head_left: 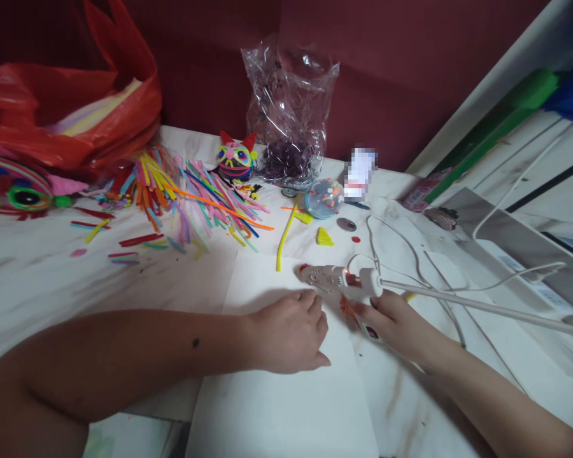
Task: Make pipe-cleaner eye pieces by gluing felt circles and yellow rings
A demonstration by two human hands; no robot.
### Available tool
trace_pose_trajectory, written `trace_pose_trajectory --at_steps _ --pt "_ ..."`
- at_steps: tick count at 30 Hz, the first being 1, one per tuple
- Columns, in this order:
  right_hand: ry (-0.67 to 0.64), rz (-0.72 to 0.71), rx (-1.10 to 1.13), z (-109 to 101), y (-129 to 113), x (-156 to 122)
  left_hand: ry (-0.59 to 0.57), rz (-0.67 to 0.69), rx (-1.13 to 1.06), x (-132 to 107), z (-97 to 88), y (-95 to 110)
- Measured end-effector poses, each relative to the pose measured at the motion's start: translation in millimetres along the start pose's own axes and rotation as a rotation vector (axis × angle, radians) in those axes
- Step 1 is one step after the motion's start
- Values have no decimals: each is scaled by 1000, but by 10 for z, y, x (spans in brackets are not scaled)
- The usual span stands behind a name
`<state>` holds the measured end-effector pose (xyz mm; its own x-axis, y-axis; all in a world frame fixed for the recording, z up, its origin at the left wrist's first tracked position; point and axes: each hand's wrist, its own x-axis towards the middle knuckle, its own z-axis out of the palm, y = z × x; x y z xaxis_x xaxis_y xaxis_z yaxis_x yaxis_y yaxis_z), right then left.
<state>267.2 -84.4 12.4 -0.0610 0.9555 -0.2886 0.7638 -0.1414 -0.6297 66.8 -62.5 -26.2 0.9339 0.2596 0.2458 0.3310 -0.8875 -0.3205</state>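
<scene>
My right hand [401, 321] is closed around the handle of a white hot glue gun [334, 278], whose small orange light glows. A long glue stick [482, 304] runs out of its back to the right. The nozzle points left, above a white sheet of paper [277, 407]. A bit of red shows at the tip. Just below the nozzle, my left hand [291, 331] hovers over or rests on the paper, its fingers curled down and the thumb pointing right. Whatever it holds, if anything, is hidden. Beyond the nozzle lies a yellow pipe cleaner [286, 236].
Colourful pipe cleaners [205, 197] lie in a pile at the back left, beside a red plastic bag [138, 121]. A decorated cat-faced ball [235, 158] and a clear bag [291, 121] stand at the back. A white cable [401, 229] loops at right.
</scene>
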Motion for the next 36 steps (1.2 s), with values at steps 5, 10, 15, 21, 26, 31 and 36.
trace_pose_trajectory --at_steps 5,10,15,21,26,31,36 --pt "13 -36 -33 -9 -14 -2 -7 -2 2 1 -9 -1" --pt "3 -52 -24 -14 -27 -14 -5 1 12 3 -6 5" --pt "14 -51 -16 -5 -32 -12 -8 2 11 6 -20 0" --pt "-4 -19 -8 -20 -28 -2 5 -8 3 1 -29 -2" --pt "-7 -43 -23 -26 -18 -20 -6 0 -3 2 -2 8" --pt "-9 -44 -8 -15 -17 -18 -8 -7 -8 4 -9 4" --pt "0 -47 -11 -6 -9 -15 -20 -9 -3 4 -20 -1"
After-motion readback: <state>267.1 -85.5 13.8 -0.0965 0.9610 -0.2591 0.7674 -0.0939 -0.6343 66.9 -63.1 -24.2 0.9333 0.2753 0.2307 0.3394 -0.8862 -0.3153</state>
